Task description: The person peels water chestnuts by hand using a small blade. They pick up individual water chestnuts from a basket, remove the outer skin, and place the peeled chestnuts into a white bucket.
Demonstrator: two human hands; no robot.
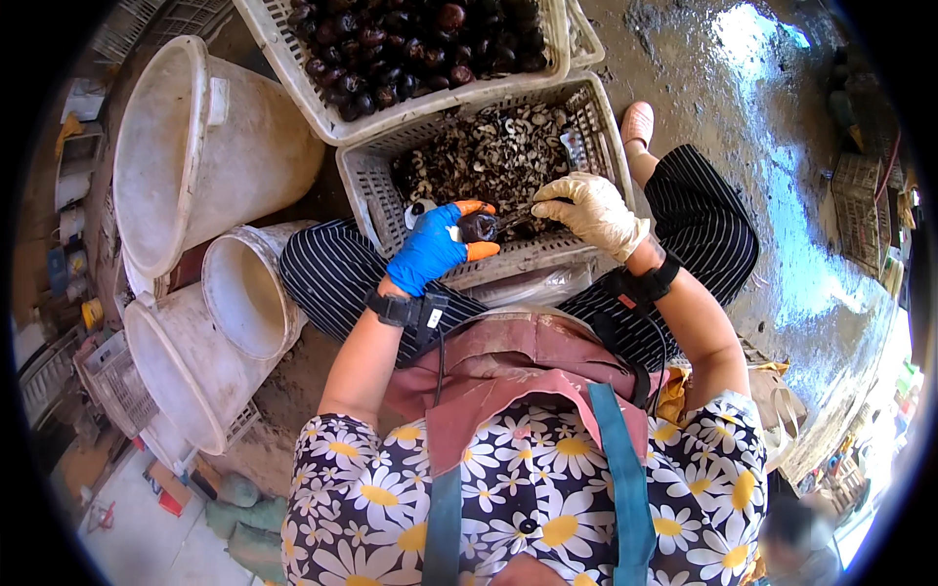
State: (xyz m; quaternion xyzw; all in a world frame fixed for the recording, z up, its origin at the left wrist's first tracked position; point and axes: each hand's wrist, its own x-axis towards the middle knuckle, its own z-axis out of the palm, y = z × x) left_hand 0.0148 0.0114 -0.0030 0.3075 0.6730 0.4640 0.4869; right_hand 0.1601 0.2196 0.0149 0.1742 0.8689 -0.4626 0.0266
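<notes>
My left hand, in a blue glove with orange covers on some fingers, is closed around a dark, shiny, round water chestnut. My right hand, in a cream-coloured glove, has its fingers pinched just to the right of it. A thin dark blade, like a small knife's, runs from these fingers toward the water chestnut; its handle is hidden. Both hands are over the near side of a pale plastic crate that holds brown and whitish peelings.
A second crate of dark water chestnuts rests at the far edge of the first. Large whitish buckets lie tipped on the left. My knees in striped trousers flank the near crate. Wet, muddy floor stretches along the right.
</notes>
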